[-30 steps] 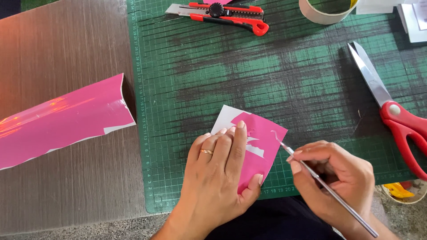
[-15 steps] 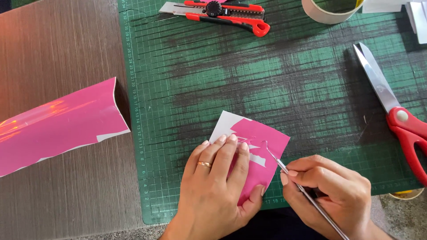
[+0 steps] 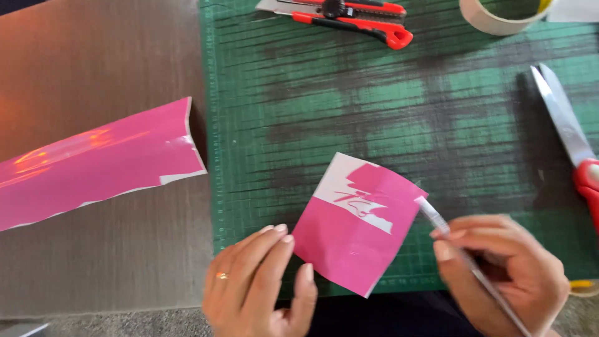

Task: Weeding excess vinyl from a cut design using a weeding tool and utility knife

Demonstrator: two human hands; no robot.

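My left hand (image 3: 259, 284) lies flat and open on the near edge of the green gridded cutting mat (image 3: 399, 125), fingers spread a little, a thin gold ring (image 3: 222, 275) on one of them. Its fingertips sit just beside the lower left edge of the small square piece of glossy pink vinyl sheet (image 3: 359, 224); I cannot tell whether they touch it. My right hand (image 3: 499, 274) is closed around a slim silver pen-like craft tool (image 3: 468, 265), held like a pencil, its tip at the right edge of the pink piece.

The small pink piece lies tilted on the mat between my two hands, near the mat's front edge. Along its upper part some pink film is peeled away, so the white backing shows in a ragged band with thin cut lines in it.

To the left, off the mat on the brown wood-grain table (image 3: 93, 56), lies a long strip of the same glossy pink sheet (image 3: 93, 165), its right end curling up just beside the mat's left edge. At the far edge of the mat rest two red-and-black utility knives (image 3: 349, 14) side by side, and right of them a roll of pale tape (image 3: 502, 15). A pair of scissors with steel blades and a red handle (image 3: 571, 140) lies at the mat's right side, well apart from the pink piece.
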